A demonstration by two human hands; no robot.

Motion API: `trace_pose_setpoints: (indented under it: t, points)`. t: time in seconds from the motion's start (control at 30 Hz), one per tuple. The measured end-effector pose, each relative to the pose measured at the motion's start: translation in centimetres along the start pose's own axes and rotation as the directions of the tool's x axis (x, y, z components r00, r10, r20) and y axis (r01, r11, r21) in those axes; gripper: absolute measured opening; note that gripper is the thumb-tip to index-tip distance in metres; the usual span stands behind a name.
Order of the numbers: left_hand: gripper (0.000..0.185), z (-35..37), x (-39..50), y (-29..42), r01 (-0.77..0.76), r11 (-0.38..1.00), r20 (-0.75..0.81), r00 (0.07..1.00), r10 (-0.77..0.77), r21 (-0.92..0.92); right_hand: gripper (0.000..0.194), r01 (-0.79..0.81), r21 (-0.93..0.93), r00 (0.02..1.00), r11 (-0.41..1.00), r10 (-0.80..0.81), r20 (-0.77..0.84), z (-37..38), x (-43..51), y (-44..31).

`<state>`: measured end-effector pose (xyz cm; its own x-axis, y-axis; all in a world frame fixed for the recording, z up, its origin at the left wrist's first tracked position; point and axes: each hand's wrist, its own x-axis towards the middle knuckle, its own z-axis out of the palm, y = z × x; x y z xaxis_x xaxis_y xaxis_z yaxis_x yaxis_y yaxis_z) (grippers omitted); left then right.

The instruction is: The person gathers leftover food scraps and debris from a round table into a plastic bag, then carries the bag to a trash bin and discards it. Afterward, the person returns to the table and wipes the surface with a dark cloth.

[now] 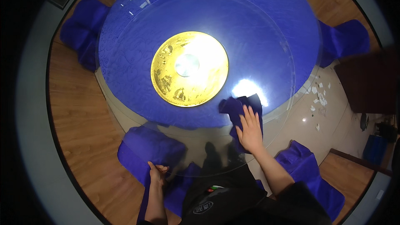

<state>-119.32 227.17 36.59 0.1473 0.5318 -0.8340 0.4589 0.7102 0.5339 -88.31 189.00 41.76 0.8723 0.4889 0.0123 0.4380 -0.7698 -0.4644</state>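
My right hand [250, 131] lies flat with fingers spread on a crumpled dark blue cloth [242, 112], pressing it against the round glass turntable [200, 143]. Below the turntable's near left rim is my left hand [157, 172], its fingers partly curled over a blue-covered chair; whether it grips anything is unclear. A golden patterned disc [168, 90] with a small silvery centre shows at the middle of the glass. Under the glass, a blue tablecloth [125, 84] covers the round table. Bright glare falls on the disc and just above the cloth.
Chairs with blue covers stand at the near left [137, 150], near right [312, 175], far left [84, 31] and far right [350, 40]. White scraps [320, 98] litter the tiled floor on the right, near a dark red cabinet-like object [368, 84].
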Motion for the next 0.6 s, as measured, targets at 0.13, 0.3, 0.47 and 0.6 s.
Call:
trace_pose_setpoints:
  t: [0.13, 0.3, 0.47, 0.6]
  points:
    - [0.073, 2.0, -1.2, 0.2, 0.040, 0.997, -0.018, 0.999, -0.039, 0.068, 0.044, 0.059, -0.082, 0.985, 0.995, -0.071, -0.159, -0.1, 11.4, 1.7]
    - [0.074, 3.7, -3.4, -0.3, 0.038, 0.996, -0.014, 0.999, -0.036, 0.082, 0.045, -0.018, -0.064, 0.987, 0.998, 0.007, -0.161, 0.7, 10.4, 2.0]
    - [0.074, 0.9, -0.9, 0.1, 0.003, 1.000, 0.053, 0.999, -0.002, -0.020, 0.057, -0.138, -0.081, 0.990, 0.987, 0.138, -0.006, 1.1, -3.1, 0.0]
    - [0.075, 1.8, -1.2, 0.8, 0.011, 0.997, 0.038, 0.999, -0.014, 0.078, 0.062, -0.151, -0.220, 0.987, 0.964, 0.136, -0.080, -0.3, 3.0, 1.6]
